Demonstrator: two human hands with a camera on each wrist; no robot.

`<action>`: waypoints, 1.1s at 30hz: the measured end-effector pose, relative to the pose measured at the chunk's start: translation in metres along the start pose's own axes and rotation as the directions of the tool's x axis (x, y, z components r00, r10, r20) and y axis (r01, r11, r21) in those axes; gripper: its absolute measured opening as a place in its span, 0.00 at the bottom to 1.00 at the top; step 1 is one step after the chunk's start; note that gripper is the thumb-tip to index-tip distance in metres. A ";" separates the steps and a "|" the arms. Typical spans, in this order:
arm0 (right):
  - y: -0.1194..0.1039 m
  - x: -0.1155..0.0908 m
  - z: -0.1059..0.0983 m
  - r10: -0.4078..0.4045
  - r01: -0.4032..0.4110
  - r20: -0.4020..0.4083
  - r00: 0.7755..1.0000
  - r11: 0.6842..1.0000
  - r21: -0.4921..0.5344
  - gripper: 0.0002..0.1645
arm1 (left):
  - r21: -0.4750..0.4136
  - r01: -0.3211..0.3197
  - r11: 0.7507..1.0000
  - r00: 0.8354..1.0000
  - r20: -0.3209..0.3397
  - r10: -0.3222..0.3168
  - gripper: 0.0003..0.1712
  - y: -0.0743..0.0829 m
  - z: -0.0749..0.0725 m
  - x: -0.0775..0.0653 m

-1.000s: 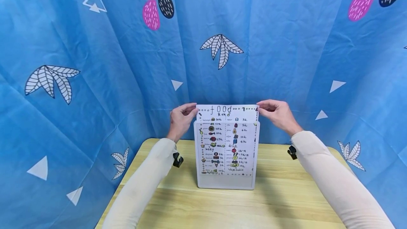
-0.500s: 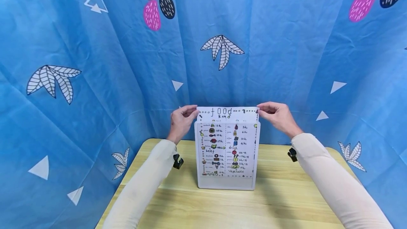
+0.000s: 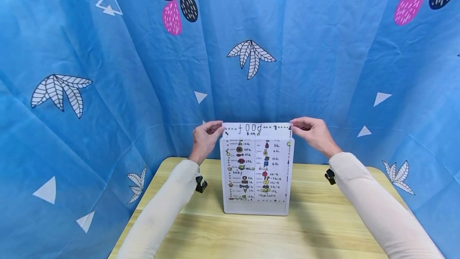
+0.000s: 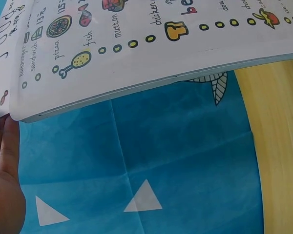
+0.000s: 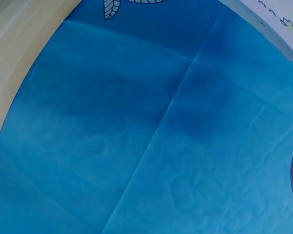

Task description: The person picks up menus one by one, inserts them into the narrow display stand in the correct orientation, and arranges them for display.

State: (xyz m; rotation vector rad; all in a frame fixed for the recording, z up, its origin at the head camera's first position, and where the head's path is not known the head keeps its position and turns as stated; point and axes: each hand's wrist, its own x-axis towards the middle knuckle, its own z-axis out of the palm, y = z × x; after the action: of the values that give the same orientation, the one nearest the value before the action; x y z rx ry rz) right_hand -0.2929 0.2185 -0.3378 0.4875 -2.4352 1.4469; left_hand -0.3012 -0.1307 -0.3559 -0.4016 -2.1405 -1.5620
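A white-rimmed display stand (image 3: 256, 209) stands upright on the table. A paper menu (image 3: 238, 135) headed "food", with small coloured drawings and prices, is partly inside it, and its top strip sticks out above the upper edge. My left hand (image 3: 205, 138) pinches the menu's top left corner. At the top right corner, my right hand (image 3: 313, 134) pinches the same sheet between thumb and fingers. The left wrist view shows the stand's side edge (image 4: 136, 87) beside my fingers (image 4: 9, 146). Only a corner of the stand (image 5: 278, 36) appears in the right wrist view.
The light wood table (image 3: 258, 237) spreads out below the stand. A blue patterned curtain (image 3: 305, 71) hangs behind the table and along both sides. A black wrist mount (image 3: 201, 184) is on the left sleeve, another (image 3: 330, 176) on the right.
Both hands have moved slightly down with the menu. The sheet has slid deeper into the stand, so a shorter strip shows above its edge. The stand keeps its place.
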 end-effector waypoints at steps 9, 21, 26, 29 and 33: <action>-0.006 -0.004 0.000 0.019 -0.020 0.019 1.000 1.000 0.001 0.16 | -0.005 -0.022 1.000 1.000 -0.006 0.022 0.13 -0.001 -0.001 -0.002; 0.005 -0.004 0.003 0.010 -0.009 0.002 1.000 1.000 -0.027 0.15 | -0.011 0.002 1.000 1.000 -0.017 -0.002 0.13 -0.005 0.000 -0.003; 0.006 -0.004 0.003 0.006 -0.006 0.003 1.000 1.000 -0.027 0.15 | -0.008 0.002 1.000 1.000 -0.012 -0.002 0.13 -0.006 0.001 -0.003; 0.007 -0.004 0.004 0.003 -0.003 0.000 1.000 1.000 -0.026 0.15 | -0.002 0.003 1.000 1.000 -0.007 -0.003 0.12 -0.007 0.000 -0.003; 0.008 -0.004 0.005 0.010 -0.010 0.003 1.000 1.000 -0.017 0.15 | 0.010 -0.014 1.000 1.000 -0.004 0.014 0.11 -0.009 0.000 -0.004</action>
State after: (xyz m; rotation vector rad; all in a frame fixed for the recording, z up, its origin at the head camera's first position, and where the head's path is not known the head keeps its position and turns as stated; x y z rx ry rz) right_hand -0.2924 0.2185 -0.3478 0.4741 -2.4538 1.4287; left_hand -0.3023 -0.1334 -0.3650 -0.4090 -2.1374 -1.5427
